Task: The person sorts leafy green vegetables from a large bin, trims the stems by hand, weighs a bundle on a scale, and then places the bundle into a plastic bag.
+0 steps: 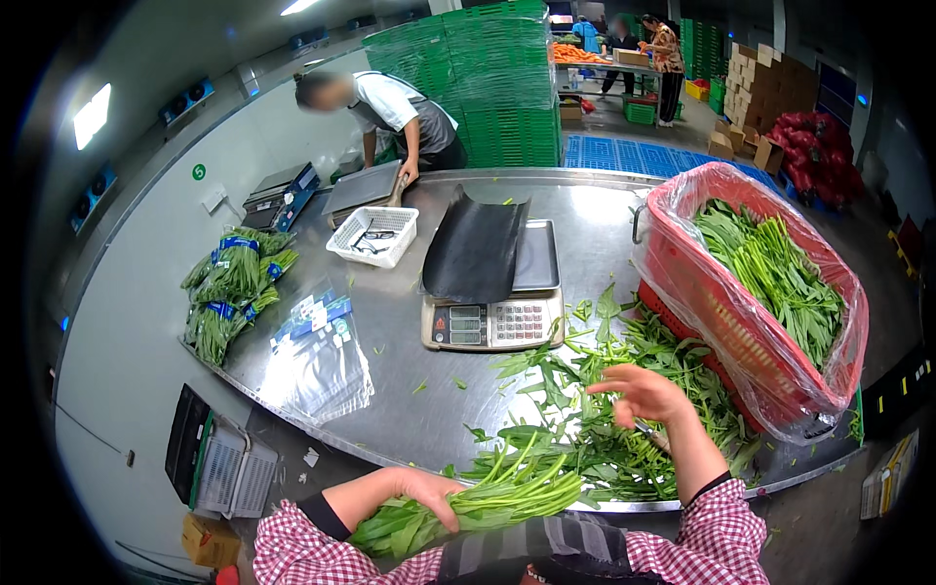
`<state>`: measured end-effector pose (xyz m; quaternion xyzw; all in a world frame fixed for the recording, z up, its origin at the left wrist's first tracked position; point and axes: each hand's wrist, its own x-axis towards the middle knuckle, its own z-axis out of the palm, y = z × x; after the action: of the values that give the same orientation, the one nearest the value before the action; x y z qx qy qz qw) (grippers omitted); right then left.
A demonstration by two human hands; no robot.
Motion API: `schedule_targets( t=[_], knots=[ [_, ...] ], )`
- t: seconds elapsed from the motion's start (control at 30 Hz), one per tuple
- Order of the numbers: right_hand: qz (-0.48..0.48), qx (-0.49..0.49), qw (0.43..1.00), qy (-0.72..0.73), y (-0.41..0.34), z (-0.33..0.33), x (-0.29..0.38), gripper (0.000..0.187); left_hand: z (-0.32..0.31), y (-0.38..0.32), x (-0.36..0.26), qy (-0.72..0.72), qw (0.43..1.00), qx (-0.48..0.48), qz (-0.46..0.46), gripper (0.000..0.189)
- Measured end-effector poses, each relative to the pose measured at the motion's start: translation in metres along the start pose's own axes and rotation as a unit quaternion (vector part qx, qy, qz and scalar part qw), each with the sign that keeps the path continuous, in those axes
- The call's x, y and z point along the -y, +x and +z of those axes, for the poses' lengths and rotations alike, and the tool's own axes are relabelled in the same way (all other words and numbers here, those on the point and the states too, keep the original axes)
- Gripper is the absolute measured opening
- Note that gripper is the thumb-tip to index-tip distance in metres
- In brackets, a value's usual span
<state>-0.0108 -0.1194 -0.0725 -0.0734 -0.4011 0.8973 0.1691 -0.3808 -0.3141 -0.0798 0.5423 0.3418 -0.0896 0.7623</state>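
Observation:
My left hand [431,496] grips a bunch of leafy green stems [515,497] held against my apron at the table's near edge. To its right, my right hand [640,395] hovers with fingers apart over loose leaves and stems [607,446], holding nothing. Just below that hand a knife [653,436] lies among the greens, partly hidden. Ahead stands a digital scale [493,322] with a curved black sheet [475,248] on its pan. A red crate [702,285] lined with clear plastic, holding more leafy greens [775,278], is at the right.
Bagged greens [234,285] and flat clear bags [322,365] lie on the left of the metal table [417,431]. A white basket [374,254] holds eyeglasses. Across the table, a co-worker [409,110] leans over a second scale [362,186]. Green crates [497,88] are stacked behind.

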Motion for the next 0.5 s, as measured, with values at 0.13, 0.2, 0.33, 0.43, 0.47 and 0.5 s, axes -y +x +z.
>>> schedule_targets(
  t=[0.13,0.2,0.33,0.43,0.47,0.5],
  knots=[
    [0.000,-0.176,0.850,-0.497,0.052,0.067,0.000,0.042,-0.003,0.000,-0.007,0.021,0.999,0.029,-0.026,0.050],
    [-0.027,-0.055,0.841,-0.537,0.072,0.091,-0.017,0.047,-0.002,0.001,-0.019,0.046,0.998,0.035,-0.036,0.050],
    [0.186,0.179,0.822,-0.508,0.092,0.090,-0.097,0.067,-0.010,-0.004,-0.055,0.088,0.990,0.040,-0.101,0.047],
    [0.299,0.183,0.861,-0.368,0.088,0.071,-0.127,0.069,-0.016,-0.003,-0.033,0.058,0.993,0.040,-0.094,0.046],
    [0.286,0.176,0.854,-0.397,0.085,0.065,-0.125,0.067,-0.020,-0.003,-0.020,0.048,0.995,0.039,-0.083,0.045],
    [0.273,0.169,0.848,-0.422,0.083,0.069,-0.118,0.066,-0.022,-0.001,-0.007,0.017,0.996,0.046,-0.077,0.045]
  ],
)
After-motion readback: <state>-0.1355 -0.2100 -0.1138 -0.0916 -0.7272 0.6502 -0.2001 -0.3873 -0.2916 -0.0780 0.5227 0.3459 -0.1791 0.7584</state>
